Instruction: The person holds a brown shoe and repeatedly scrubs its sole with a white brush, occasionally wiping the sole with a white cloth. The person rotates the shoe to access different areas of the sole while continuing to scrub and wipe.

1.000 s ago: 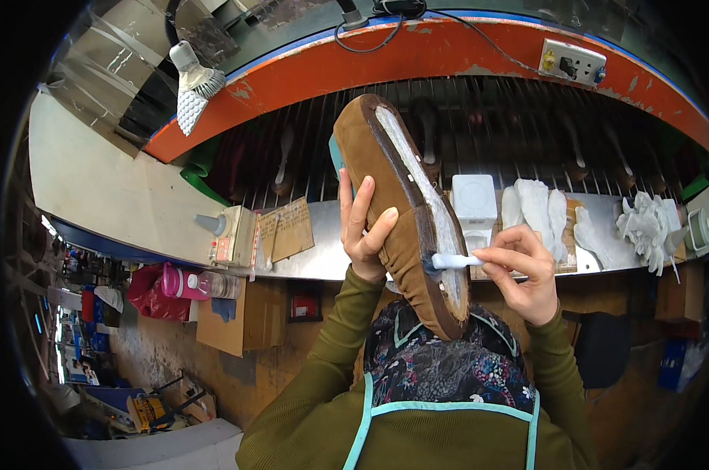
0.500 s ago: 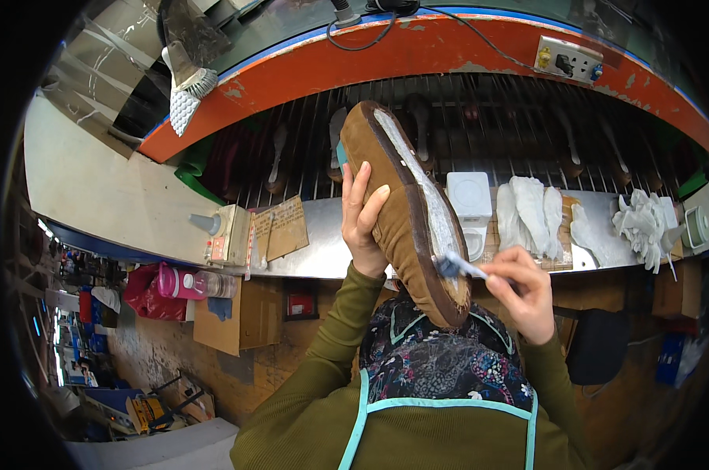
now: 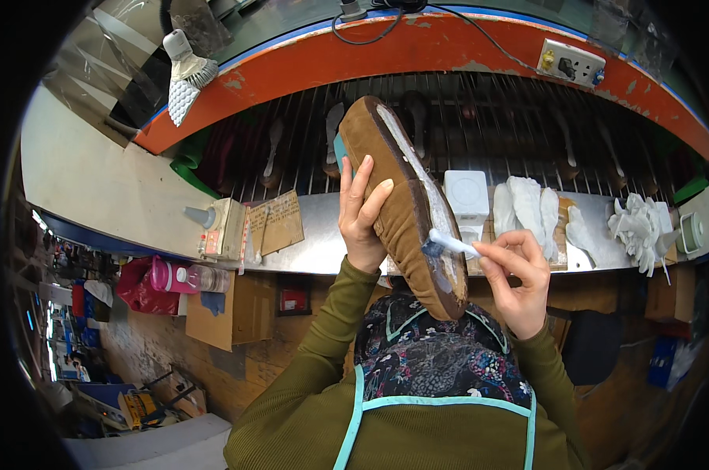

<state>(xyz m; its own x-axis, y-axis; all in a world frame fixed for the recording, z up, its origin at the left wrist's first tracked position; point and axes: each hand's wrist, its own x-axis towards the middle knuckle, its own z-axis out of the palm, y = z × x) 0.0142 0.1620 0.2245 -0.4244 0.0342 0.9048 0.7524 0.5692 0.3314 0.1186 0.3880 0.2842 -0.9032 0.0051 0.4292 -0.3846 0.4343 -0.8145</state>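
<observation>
I see my left hand clamped around a brown suede shoe upper held bottom up at centre frame, toe toward 12 o'clock. My right hand, at 3 o'clock of the shoe, has its fingers pinched on a small white-handled brush, bristles touching the heel half. The pale underside looks wet and whitish along most of its length, so I judge coating nearly complete, the heel end left. White soles lie on the steel bench beyond.
</observation>
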